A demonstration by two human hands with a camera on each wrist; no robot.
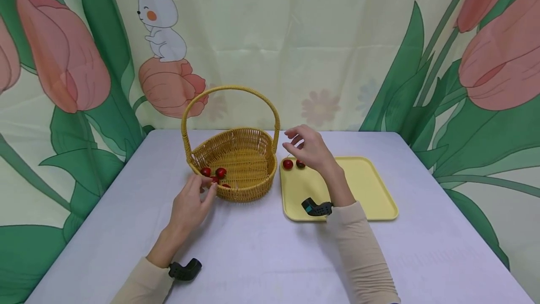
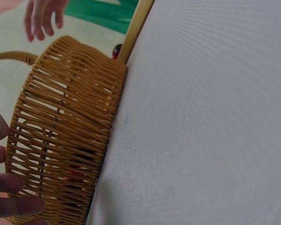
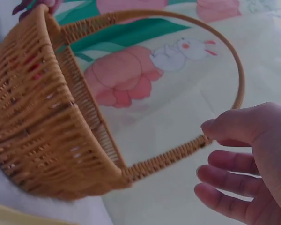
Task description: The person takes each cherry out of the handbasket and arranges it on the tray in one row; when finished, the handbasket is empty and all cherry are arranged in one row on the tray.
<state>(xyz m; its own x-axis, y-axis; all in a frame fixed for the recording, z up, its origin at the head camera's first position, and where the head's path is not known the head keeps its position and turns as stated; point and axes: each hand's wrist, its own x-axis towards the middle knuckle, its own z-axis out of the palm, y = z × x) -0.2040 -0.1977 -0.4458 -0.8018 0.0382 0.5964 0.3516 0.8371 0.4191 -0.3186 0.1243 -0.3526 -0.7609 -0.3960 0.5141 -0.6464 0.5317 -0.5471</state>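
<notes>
A wicker basket [image 1: 253, 191] with a tall arched handle stands left of the middle of the table. My left hand [image 1: 191, 203] grips its front left rim, and fingers lie along the outer weave [image 2: 61, 126] in the left wrist view. Several red cherries [image 1: 221, 172] with stems are gathered inside, close by that hand. My right hand [image 1: 310, 149] hovers over the back left of a yellow tray [image 1: 358, 191], just right of the basket, fingers loosely bent and holding nothing. Beneath it on the tray are a red cherry [image 1: 288, 164] and a darker one [image 1: 300, 164].
A white cloth covers the table [image 1: 253, 257]. Behind it hangs a curtain [image 1: 329, 60] printed with tulips and a rabbit. The basket's handle [image 1: 276, 121] rises beside my right fingertips. Each wrist wears a black device [image 1: 185, 270].
</notes>
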